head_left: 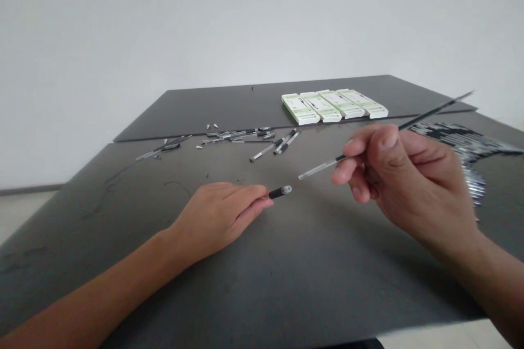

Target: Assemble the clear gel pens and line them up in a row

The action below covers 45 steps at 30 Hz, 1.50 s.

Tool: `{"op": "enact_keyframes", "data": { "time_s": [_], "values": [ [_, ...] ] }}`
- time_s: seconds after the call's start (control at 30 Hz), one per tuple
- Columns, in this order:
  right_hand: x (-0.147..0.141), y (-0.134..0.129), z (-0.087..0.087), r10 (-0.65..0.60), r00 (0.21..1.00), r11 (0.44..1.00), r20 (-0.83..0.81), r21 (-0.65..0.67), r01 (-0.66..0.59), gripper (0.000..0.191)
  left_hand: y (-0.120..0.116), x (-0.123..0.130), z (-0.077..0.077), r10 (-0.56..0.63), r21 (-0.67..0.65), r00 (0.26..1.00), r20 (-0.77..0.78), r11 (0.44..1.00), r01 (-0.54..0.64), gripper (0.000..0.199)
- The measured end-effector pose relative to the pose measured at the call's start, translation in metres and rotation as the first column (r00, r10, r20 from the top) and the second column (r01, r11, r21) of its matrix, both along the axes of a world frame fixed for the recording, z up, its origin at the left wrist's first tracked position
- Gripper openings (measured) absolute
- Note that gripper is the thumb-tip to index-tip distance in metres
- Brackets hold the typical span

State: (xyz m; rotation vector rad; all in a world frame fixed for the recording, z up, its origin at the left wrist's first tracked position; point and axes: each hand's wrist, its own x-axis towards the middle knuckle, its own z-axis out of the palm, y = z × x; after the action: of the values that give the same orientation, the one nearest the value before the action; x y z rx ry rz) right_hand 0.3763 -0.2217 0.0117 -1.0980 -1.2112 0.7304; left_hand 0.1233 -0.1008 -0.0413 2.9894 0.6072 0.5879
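Observation:
My left hand is closed on a pen barrel, whose black grip and clear end stick out past the fingertips toward the right. The rest of the barrel is hidden in the hand. Pinched between the thumb and fingers of my right hand is a long thin pen refill. Its clear end slants down toward the left hand, and its dark end points up to the right. A gap separates the refill from the barrel, and both hands are above the dark table.
Loose pen parts lie in a scattered pile beyond my left hand, with several short barrels beside it. Green and white boxes stand in a row farther back. A heap of refills or pens spreads behind my right hand.

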Motion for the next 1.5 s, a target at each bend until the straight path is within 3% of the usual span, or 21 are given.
{"op": "enact_keyframes", "data": {
  "time_s": [0.23, 0.9, 1.3, 1.5],
  "values": [
    [-0.0097, -0.0082, -0.0007, 0.066, 0.998, 0.998, 0.01, 0.009, -0.066, 0.027, -0.0033, -0.0013, -0.0009, -0.062, 0.063, 0.998, 0.023, 0.996, 0.06, 0.034],
    [-0.0118, -0.0063, -0.0028, 0.057, 0.994, 0.997, 0.094, 0.05, -0.062, 0.025, -0.0046, -0.0007, -0.0017, -0.166, 0.153, 0.978, 0.127, 0.977, 0.146, 0.02],
    [-0.0107, -0.0021, 0.0016, 0.091, 0.996, 0.996, 0.022, -0.023, -0.09, 0.029, -0.0069, -0.0018, 0.0013, -0.186, 0.182, 0.973, 0.135, 0.97, 0.16, 0.016],
    [-0.0106, -0.0035, -0.0006, 0.064, 0.996, 0.997, 0.069, -0.036, -0.062, 0.03, -0.0065, -0.0006, 0.0017, -0.185, 0.173, 0.974, 0.133, 0.972, 0.161, 0.02]
  ]
}}
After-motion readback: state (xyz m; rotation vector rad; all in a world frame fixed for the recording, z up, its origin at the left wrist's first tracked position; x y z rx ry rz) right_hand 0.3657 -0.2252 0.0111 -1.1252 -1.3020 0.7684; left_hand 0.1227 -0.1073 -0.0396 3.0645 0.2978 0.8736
